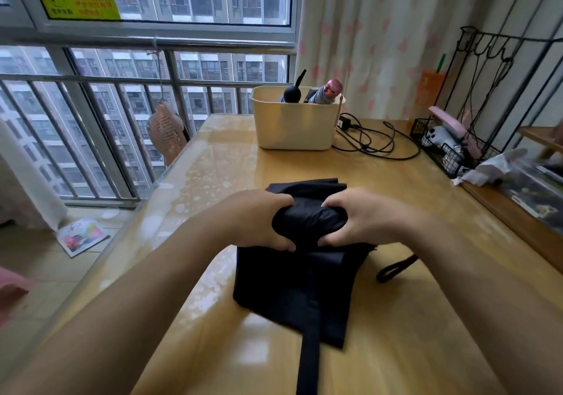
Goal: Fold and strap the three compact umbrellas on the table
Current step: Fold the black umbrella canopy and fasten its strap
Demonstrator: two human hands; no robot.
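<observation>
A black compact umbrella point(298, 285) lies on the wooden table point(411, 318), its canopy fabric spread flat toward me. My left hand point(259, 218) and my right hand point(365, 216) grip the rolled part of the canopy from either side, fingers curled round the bundle. Its long black strap point(309, 358) trails toward the table's near edge, and its wrist loop point(396, 268) lies to the right. Two more umbrellas stand in a cream bin point(292, 129) at the back, one with a black handle point(292, 93) and one with a pink handle point(330, 90).
A black cable and charger point(374, 141) lie right of the bin. A black wire rack point(457, 147) with small items stands at the right edge, next to a wooden shelf with crumpled paper point(493, 163). A window with railings is on the left.
</observation>
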